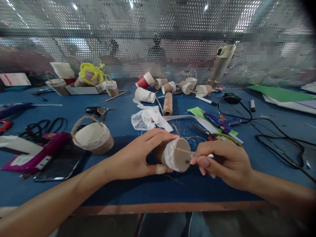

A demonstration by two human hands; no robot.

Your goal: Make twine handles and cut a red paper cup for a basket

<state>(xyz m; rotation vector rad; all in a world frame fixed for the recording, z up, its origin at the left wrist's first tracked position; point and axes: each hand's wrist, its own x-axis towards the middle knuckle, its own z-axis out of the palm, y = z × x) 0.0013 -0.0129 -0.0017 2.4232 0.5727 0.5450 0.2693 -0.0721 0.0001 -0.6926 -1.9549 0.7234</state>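
My left hand (142, 154) grips a paper cup (175, 154) wrapped in jute twine and white lace, lying on its side with its base facing me. There is a plaster on that hand's thumb. My right hand (222, 161) pinches a thin strand of jute twine (184, 151) against the cup's base. Both hands hover just above the blue table (123, 184) near its front edge.
A finished cup basket with a twine handle (92, 136) stands to the left, beside a purple glue gun (37, 154). A twine spool (168, 103), crumpled plastic (148, 119), scissors (100, 111), a blue glue gun (218, 121), cables (271, 131) and several cups (145, 95) lie behind. A perforated metal screen closes the back.
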